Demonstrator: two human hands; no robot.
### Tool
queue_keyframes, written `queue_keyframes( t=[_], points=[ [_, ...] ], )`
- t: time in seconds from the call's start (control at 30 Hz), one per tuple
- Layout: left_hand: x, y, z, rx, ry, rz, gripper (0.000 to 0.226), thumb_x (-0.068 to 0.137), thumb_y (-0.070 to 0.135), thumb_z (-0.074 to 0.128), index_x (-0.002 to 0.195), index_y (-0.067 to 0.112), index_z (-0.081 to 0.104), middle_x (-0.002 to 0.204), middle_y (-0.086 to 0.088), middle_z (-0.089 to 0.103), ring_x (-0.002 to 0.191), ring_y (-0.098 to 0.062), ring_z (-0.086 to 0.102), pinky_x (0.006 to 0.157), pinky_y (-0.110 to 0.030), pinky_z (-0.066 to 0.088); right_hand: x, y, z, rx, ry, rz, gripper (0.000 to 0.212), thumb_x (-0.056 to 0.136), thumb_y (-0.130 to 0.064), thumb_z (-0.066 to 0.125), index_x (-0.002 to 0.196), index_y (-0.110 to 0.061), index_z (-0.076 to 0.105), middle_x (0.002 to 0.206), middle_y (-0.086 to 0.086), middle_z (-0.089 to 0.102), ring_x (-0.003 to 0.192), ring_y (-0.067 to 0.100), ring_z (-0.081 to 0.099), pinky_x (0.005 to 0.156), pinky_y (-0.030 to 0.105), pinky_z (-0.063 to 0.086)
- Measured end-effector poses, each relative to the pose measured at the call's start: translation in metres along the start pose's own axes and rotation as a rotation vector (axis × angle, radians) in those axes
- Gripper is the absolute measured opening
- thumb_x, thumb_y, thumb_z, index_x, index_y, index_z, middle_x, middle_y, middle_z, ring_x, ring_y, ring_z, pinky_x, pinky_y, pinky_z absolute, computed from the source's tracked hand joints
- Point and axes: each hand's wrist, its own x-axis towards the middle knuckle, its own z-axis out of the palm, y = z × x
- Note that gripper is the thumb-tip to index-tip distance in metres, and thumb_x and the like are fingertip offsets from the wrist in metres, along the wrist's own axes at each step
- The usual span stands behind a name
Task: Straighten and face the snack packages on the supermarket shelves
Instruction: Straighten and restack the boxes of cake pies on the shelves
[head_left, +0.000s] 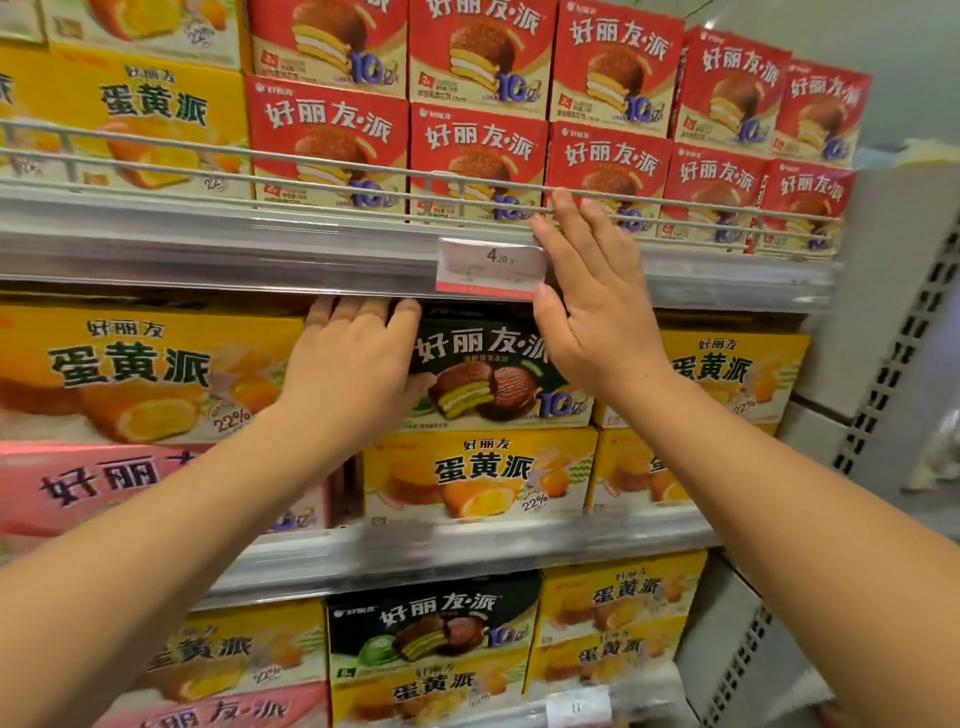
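Dark green box (488, 369) getting squared up on the shelf.
Left hand (353, 358) curls over its top-left corner; right hand (587, 296) lies flat, fingers straight, on its right side. Next: push it even.

A white price tag (491, 267) marked 4.20 sits in the upper shelf's clear rail (208, 260), below a wire guard (260, 156). A second tag (577, 707) hangs low down. At right stands a perforated grey upright (893, 358)
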Motion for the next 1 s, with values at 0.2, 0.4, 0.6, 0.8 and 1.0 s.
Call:
queue_keyframes(
  t=[0.2,0.4,0.6,0.8,1.0],
  points=[
    [-0.008,0.008,-0.015,-0.066,0.089,0.084,0.051,0.072,0.036,0.083,0.104,0.006,0.056,0.095,-0.015,0.069,0.088,-0.036,0.064,0.074,-0.042,0.048,-0.024,-0.004,-0.007,-0.025,-0.169,0.004,0.077,0.095,-0.048,0.042,0.155,-0.016,0.005,0.163,0.005,-0.005,0.149,0.02,-0.011,0.12,0.04,-0.009],
    [-0.034,0.011,-0.023,-0.165,0.202,0.119,0.059,0.067,0.014,0.088,0.119,-0.003,0.066,0.12,-0.022,0.066,0.114,-0.041,0.061,0.08,-0.055,0.057,-0.058,0.007,-0.02,-0.073,-0.186,-0.133,0.065,0.088,-0.047,0.063,0.143,-0.018,0.044,0.16,0.013,0.016,0.148,0.032,0.01,0.119,0.053,0.008],
    [-0.064,0.02,-0.041,-0.349,0.235,-0.012,0.059,0.066,0.012,0.087,0.12,0.002,0.066,0.127,-0.016,0.063,0.124,-0.035,0.055,0.099,-0.049,0.047,-0.061,0.015,-0.042,-0.036,-0.198,-0.227,0.064,0.079,-0.048,0.072,0.133,-0.016,0.057,0.143,0.013,0.049,0.136,0.037,0.039,0.108,0.052,0.033],
    [-0.13,0.003,-0.057,-0.403,0.201,-0.093,0.068,0.072,0.04,0.075,0.128,0.007,0.058,0.136,-0.008,0.055,0.13,-0.023,0.046,0.11,-0.04,0.036,-0.079,-0.011,-0.045,0.32,-0.318,-0.269,0.063,0.079,-0.068,0.054,0.127,-0.026,0.057,0.124,0.0,0.058,0.11,0.022,0.057,0.082,0.044,0.054],
    [-0.205,-0.033,-0.044,-1.084,-0.05,-0.81,0.083,0.065,0.057,0.073,0.137,0.03,0.041,0.136,0.01,0.056,0.115,-0.002,0.058,0.092,-0.027,0.049,-0.088,-0.069,-0.008,0.604,-0.501,-0.157,0.064,0.064,-0.069,0.062,0.113,-0.027,0.067,0.109,-0.013,0.061,0.101,0.001,0.054,0.088,0.02,0.046]
  ],
)
